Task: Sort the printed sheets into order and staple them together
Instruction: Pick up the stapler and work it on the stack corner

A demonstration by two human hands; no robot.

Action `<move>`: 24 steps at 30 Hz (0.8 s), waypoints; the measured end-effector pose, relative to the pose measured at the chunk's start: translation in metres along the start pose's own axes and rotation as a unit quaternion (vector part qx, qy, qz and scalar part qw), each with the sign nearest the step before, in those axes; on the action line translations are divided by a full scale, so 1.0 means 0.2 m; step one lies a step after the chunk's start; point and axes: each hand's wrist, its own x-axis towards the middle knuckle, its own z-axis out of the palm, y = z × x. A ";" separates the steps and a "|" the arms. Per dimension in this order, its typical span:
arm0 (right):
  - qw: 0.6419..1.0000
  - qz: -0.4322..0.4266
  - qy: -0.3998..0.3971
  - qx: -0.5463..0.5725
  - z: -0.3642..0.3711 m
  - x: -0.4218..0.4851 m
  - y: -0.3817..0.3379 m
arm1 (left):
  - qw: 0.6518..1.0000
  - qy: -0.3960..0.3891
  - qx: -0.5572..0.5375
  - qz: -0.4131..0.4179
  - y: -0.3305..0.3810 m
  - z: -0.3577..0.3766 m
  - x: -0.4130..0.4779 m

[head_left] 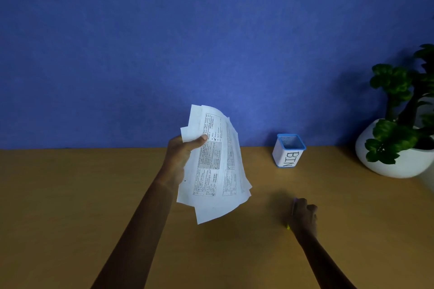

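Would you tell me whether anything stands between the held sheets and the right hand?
Nothing visible does: only bare desk lies between the sheets in the left hand and the right hand, curled over a small object. The bin stands farther back.

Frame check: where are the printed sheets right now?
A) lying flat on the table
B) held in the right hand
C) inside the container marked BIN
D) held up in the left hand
D: the left hand grips the fanned printed sheets in the air above the table, thumb on the front page, while the right hand is down on the table, curled round a small object.
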 end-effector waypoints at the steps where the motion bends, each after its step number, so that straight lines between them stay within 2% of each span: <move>1: 1.000 -0.001 -0.014 -0.011 0.00 0.00 -0.01 | 1.000 -0.001 0.001 0.003 0.00 0.00 0.00; 4: 0.998 -0.003 -0.039 -0.041 0.02 0.03 0.01 | 1.000 0.000 0.003 0.008 -0.01 0.01 0.00; 6: 0.998 0.013 -0.068 0.003 0.01 0.05 -0.01 | 1.000 0.001 0.004 0.010 -0.01 0.02 0.00; 7: 0.992 0.035 -0.095 0.069 -0.01 0.04 -0.03 | 1.000 0.001 0.003 0.013 -0.01 0.02 0.00; 9: 0.951 0.077 -0.177 0.240 -0.03 0.04 -0.06 | 1.000 0.003 -0.001 0.021 -0.02 0.03 -0.01; 11: 0.887 0.104 -0.258 0.369 -0.04 0.02 -0.12 | 0.999 0.007 0.005 0.032 -0.03 0.04 -0.01; 14: 0.804 0.109 -0.340 0.476 -0.10 -0.05 -0.28 | 0.998 0.021 0.019 0.048 -0.03 0.07 -0.01; 16: 0.769 0.090 -0.366 0.517 -0.15 -0.10 -0.41 | 0.997 0.032 0.023 0.059 -0.04 0.08 -0.02; 17: 0.771 0.061 -0.371 0.515 -0.18 -0.14 -0.47 | 0.997 0.039 0.024 0.065 -0.04 0.09 -0.02; 20: 0.805 -0.067 -0.365 0.463 -0.27 -0.25 -0.62 | 0.994 0.058 0.032 0.091 -0.05 0.12 -0.04; 24: 0.800 -0.177 -0.371 0.437 -0.36 -0.37 -0.76 | 0.989 0.060 0.045 0.130 -0.05 0.14 -0.06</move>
